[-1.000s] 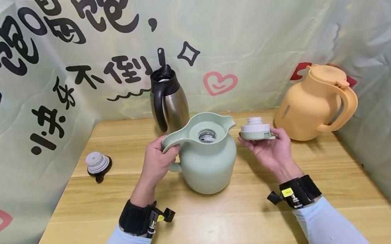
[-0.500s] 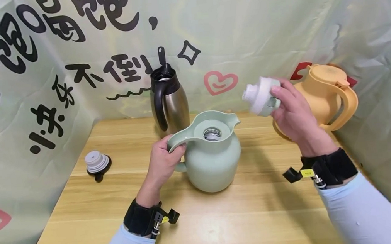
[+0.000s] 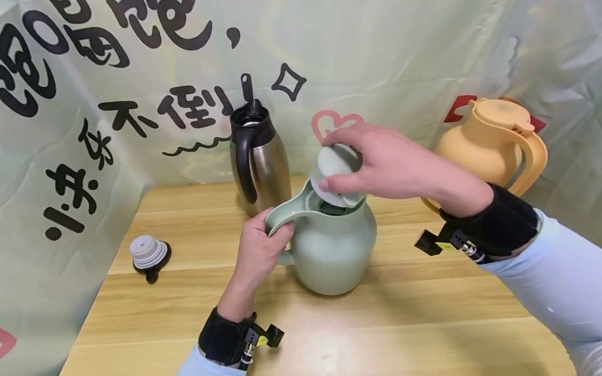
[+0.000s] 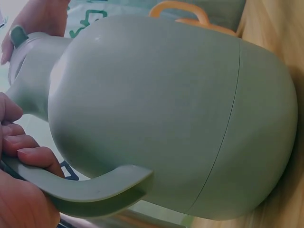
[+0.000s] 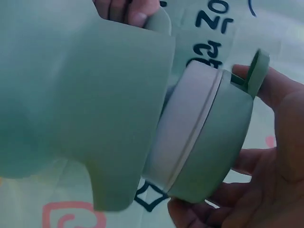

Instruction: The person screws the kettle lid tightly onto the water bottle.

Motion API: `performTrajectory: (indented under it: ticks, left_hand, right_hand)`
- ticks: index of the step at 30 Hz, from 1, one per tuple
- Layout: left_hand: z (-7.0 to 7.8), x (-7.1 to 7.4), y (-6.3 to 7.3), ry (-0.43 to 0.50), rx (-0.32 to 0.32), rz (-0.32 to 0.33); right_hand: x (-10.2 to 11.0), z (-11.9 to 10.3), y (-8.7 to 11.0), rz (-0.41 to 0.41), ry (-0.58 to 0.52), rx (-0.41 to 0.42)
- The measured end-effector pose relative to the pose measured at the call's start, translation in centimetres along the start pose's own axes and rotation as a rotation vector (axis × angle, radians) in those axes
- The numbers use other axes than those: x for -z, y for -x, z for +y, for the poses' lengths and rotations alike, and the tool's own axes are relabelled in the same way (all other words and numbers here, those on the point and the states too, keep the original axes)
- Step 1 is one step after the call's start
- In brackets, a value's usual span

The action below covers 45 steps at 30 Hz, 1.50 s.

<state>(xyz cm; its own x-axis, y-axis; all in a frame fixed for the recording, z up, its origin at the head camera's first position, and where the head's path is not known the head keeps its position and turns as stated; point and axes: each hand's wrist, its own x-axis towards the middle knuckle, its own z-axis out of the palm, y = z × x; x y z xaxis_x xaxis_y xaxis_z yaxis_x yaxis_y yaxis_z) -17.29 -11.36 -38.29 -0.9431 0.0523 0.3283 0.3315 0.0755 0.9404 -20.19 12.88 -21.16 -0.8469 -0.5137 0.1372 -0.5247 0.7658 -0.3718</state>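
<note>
A pale green thermos jug [image 3: 333, 251] stands on the table, and my left hand [image 3: 258, 248] grips its handle. In the left wrist view the curled fingers [image 4: 35, 154] wrap that handle [image 4: 102, 185]. Over the jug's mouth, my right hand [image 3: 385, 163] holds the green and white lid [image 3: 338, 170] by its rim, thumb on the near side. The right wrist view shows the lid [image 5: 204, 137] tilted, its white underside facing the jug's mouth. Its plug end is hidden behind the jug's rim [image 5: 156, 95].
A steel and black thermos jug [image 3: 261, 161] without its stopper stands behind. The black and white stopper [image 3: 149, 253] lies upside down at the left of the wooden table [image 3: 146, 321]. At the right back is an orange jug [image 3: 480, 148], partly behind the right arm. Printed cloth walls [image 3: 401, 42] enclose the table.
My right hand has lifted the lid, turned it from plug-up to plug-down and brought it left over the jug's mouth. The left hand and jug have shifted slightly right.
</note>
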Motion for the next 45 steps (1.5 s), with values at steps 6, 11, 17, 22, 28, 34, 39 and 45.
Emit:
performTrajectory:
  ticks: [6,11,17,22,28,34,39,45]
  left_hand:
    - [0.0,-0.2,-0.1,0.002,0.009,-0.014]
    - [0.1,-0.2,-0.2,0.008,0.007,-0.022]
    - [0.0,-0.1,-0.3,0.014,0.001,-0.022]
    - [0.0,0.0,-0.2,0.010,0.011,-0.018]
    - [0.0,0.1,-0.2,0.019,0.014,-0.017]
    - [-0.1,0.1,-0.1,0.018,0.017,-0.018]
    - [-0.2,0.2,-0.1,0.021,0.022,-0.021]
    - [-0.2,0.2,0.0,0.007,0.017,-0.018]
  right_hand:
    - [-1.1,-0.5,-0.6,-0.059,0.115,0.033]
    - [-1.7,-0.7,-0.9,-0.073,0.145,0.009]
    - [-2.0,-1.0,-1.2,-0.083,0.193,-0.003]
    - [-2.4,-1.1,-1.4,-0.058,0.272,0.019]
    - [-2.7,-1.3,-1.5,-0.034,0.311,0.030]
    - [-2.9,-1.6,-1.5,-0.027,0.294,-0.016]
    - [-3.1,-1.7,-1.5,-0.025,0.302,-0.039]
    - [-2.5,-1.3,-1.2,-0.081,0.262,-0.012]
